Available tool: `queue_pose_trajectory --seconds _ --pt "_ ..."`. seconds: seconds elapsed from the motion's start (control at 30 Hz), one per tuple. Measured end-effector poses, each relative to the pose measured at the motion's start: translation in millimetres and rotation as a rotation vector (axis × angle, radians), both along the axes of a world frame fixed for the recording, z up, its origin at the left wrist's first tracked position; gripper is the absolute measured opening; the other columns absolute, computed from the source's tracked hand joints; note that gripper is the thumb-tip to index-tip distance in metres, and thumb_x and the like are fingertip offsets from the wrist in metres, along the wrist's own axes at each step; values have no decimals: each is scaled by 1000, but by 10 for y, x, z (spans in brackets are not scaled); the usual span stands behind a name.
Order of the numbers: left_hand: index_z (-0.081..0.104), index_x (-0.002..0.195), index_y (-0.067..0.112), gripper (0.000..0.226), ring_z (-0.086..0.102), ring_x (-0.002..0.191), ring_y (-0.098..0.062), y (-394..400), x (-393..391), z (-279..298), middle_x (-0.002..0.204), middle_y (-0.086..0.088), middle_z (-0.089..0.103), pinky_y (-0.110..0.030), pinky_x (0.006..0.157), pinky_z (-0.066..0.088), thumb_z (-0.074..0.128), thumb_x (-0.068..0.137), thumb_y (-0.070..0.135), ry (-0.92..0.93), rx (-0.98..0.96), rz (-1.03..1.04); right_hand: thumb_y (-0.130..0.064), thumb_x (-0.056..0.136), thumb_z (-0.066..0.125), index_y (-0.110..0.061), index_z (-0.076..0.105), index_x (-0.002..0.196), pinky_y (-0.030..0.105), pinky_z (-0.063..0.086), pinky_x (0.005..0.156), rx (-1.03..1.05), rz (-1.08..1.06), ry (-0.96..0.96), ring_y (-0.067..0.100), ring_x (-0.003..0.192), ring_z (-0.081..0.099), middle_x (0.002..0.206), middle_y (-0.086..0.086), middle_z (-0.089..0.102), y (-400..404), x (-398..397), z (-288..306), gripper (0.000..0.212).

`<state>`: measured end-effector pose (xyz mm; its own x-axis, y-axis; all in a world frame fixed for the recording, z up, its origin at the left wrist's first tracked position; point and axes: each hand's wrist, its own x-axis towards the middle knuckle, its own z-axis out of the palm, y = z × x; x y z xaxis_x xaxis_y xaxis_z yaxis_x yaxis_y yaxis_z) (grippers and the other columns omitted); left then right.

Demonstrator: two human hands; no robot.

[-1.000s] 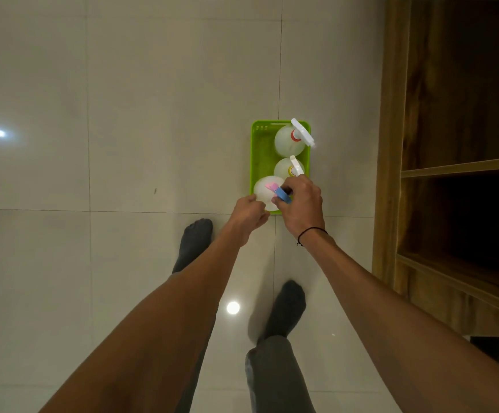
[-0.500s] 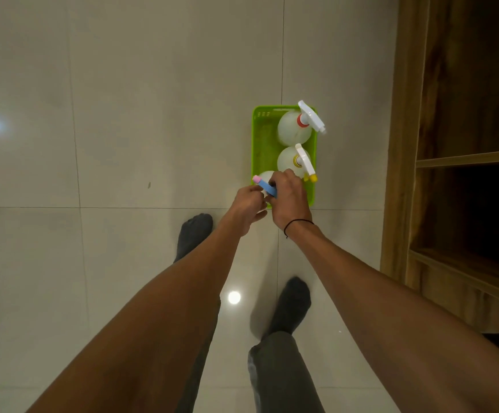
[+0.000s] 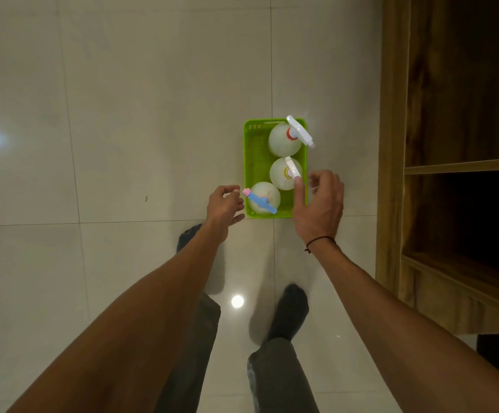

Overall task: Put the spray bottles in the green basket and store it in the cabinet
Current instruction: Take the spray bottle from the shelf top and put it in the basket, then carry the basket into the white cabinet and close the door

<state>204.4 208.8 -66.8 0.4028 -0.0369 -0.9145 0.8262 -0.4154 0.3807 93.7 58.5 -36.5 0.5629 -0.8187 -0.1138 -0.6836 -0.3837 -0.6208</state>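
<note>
A green basket (image 3: 254, 162) stands on the tiled floor with three white spray bottles upright in it. The far bottle (image 3: 282, 141) has a white head with a red collar. The middle bottle (image 3: 281, 174) has a white head with a yellow collar. The near bottle (image 3: 264, 195) has a blue head with a pink nozzle that points left. My left hand (image 3: 224, 205) hovers open just left of the basket's near corner. My right hand (image 3: 319, 204) is open over the basket's right edge, fingers spread, holding nothing.
A wooden cabinet (image 3: 451, 174) with open shelves stands to the right of the basket; its lower compartment (image 3: 474, 216) is dark. My two socked feet (image 3: 287, 311) are on the floor below the basket. Bare floor tiles stretch to the left.
Both hands have let go of the blue-headed bottle and moved apart, the left to the basket's left side, the right to its right side. The bottle now stands in the basket.
</note>
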Motion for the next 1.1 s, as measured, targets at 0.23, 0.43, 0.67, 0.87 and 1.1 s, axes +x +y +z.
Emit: queue_pose_trajectory --seconds 0.23,0.43,0.67,0.87,1.1 --pt "56 149 19 41 58 136 -30 -173 82 -114 154 -11 56 -46 104 58 57 109 15 -20 8 -44 -58 94 62 -13 56 128 34 46 99 396 -92 29 24 118 54 126 6 61 -338 14 -316 56" --pt "42 162 30 51 48 146 -29 -246 142 -295 163 -6 47 -54 109 54 50 113 29 41 15 -121 -60 107 32 -22 44 152 38 45 109 748 -175 215 23 133 53 152 5 53 -481 98 -707 60" --pt "36 164 24 51 47 149 -41 -412 148 -587 164 -12 46 -71 112 47 46 115 36 76 -4 -284 -44 108 46 -26 41 155 51 51 107 774 -59 341 36 130 57 148 9 56 -496 89 -1034 51" --pt "43 159 21 43 52 143 -45 -398 190 -757 159 -16 49 -71 105 52 45 116 27 54 7 -340 -16 106 44 -20 57 135 30 40 79 720 -37 400 30 97 54 111 11 59 -574 108 -1229 32" --pt "44 161 28 46 59 133 -47 -369 176 -647 152 -16 54 -70 90 61 44 115 25 -30 40 -463 -8 103 43 -18 58 131 31 42 79 688 -14 408 31 96 55 117 20 62 -598 87 -1060 34"
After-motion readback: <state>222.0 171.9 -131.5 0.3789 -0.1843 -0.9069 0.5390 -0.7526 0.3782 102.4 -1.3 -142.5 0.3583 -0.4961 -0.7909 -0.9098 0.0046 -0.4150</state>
